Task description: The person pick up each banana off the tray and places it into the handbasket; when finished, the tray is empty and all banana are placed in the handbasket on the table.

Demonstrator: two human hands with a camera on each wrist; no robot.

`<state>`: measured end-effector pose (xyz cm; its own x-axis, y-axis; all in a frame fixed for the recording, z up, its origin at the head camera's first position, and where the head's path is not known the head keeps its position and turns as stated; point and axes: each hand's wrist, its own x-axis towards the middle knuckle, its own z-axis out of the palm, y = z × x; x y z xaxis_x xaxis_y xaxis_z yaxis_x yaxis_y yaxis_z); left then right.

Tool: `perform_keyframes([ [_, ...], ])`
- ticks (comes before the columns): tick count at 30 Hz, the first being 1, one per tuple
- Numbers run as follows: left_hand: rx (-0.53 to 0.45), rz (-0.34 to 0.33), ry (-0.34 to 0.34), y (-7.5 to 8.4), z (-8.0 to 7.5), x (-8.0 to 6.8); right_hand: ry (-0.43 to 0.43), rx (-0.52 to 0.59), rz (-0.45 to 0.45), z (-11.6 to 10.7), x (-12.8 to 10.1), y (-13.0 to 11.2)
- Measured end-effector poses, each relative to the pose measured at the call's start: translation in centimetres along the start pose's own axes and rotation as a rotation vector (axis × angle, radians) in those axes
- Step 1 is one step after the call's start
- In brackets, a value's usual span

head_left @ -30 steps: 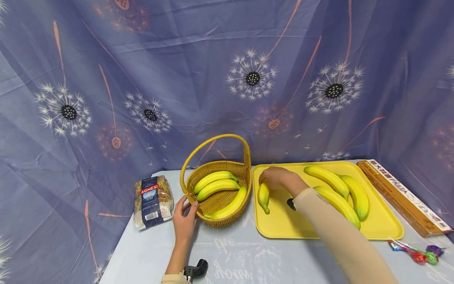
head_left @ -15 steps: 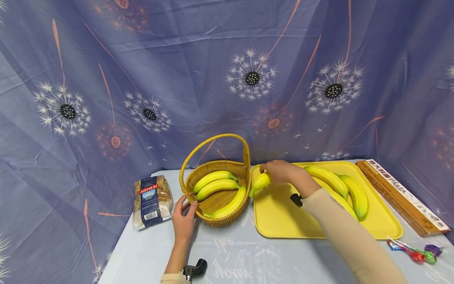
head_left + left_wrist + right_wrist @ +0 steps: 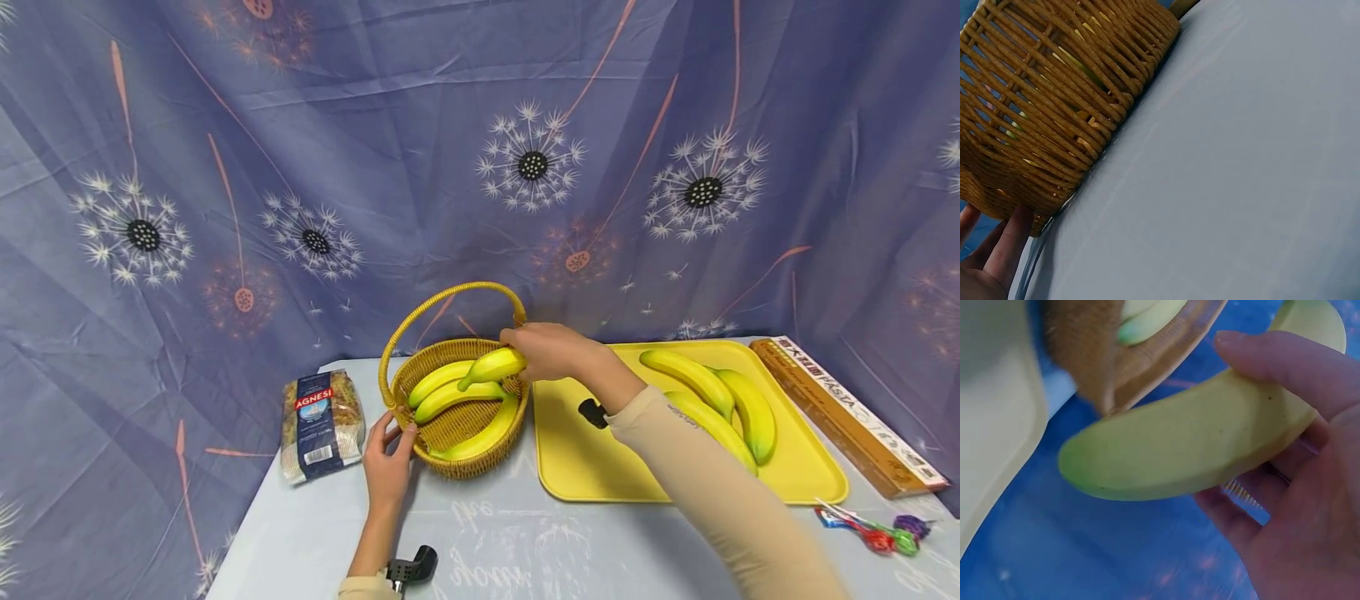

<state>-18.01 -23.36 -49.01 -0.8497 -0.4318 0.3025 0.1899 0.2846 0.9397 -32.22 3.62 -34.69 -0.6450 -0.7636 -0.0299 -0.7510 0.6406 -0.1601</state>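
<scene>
My right hand (image 3: 546,350) grips a yellow banana (image 3: 492,366) and holds it over the right side of a wicker basket (image 3: 471,461). In the right wrist view the banana (image 3: 1197,450) lies across my curled fingers (image 3: 1285,362). Three bananas (image 3: 457,400) lie inside the basket. My left hand (image 3: 389,458) rests with straight fingers against the basket's left wall (image 3: 1041,125). Three more bananas (image 3: 712,400) lie on a yellow tray (image 3: 600,467) to the right of the basket.
A bag of pasta (image 3: 322,425) lies left of the basket. A long brown pasta box (image 3: 847,412) lies along the tray's right side. Colourful wrapped lollipops (image 3: 873,533) sit at the table's front right. A patterned blue cloth hangs behind.
My right hand lifted the banana from the tray's left end and carried it left over the basket. The left hand has stayed at the basket's side.
</scene>
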Motion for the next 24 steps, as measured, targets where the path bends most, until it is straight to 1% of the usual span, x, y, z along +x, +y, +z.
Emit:
perform_keyframes([
  [4,0.001,0.001,0.001,-0.3,0.1,0.1,-0.044,-0.031,0.002,0.2,2.6,-1.9],
  [8,-0.017,-0.008,-0.001,-2.1,0.2,0.6,-0.09,-0.087,0.005,1.1,5.1,-3.5],
  [11,-0.027,-0.016,0.009,-3.6,0.2,1.0,-0.108,-0.131,0.003,2.1,6.8,-4.4],
  [13,-0.026,-0.008,0.019,-4.0,0.3,1.1,-0.12,-0.143,0.007,2.5,7.8,-4.9],
  [17,-0.024,0.008,0.031,-4.2,0.4,1.1,-0.128,-0.134,0.028,3.3,9.1,-5.7],
  [20,-0.018,-0.01,0.021,-4.0,0.4,1.0,-0.147,-0.121,0.054,3.9,9.5,-6.1],
  [22,-0.018,-0.026,0.018,-3.5,0.4,0.8,-0.184,-0.107,0.069,4.3,9.6,-6.4],
  [24,-0.024,-0.03,0.013,-2.6,0.2,0.7,-0.232,-0.079,0.075,4.6,9.6,-6.7],
])
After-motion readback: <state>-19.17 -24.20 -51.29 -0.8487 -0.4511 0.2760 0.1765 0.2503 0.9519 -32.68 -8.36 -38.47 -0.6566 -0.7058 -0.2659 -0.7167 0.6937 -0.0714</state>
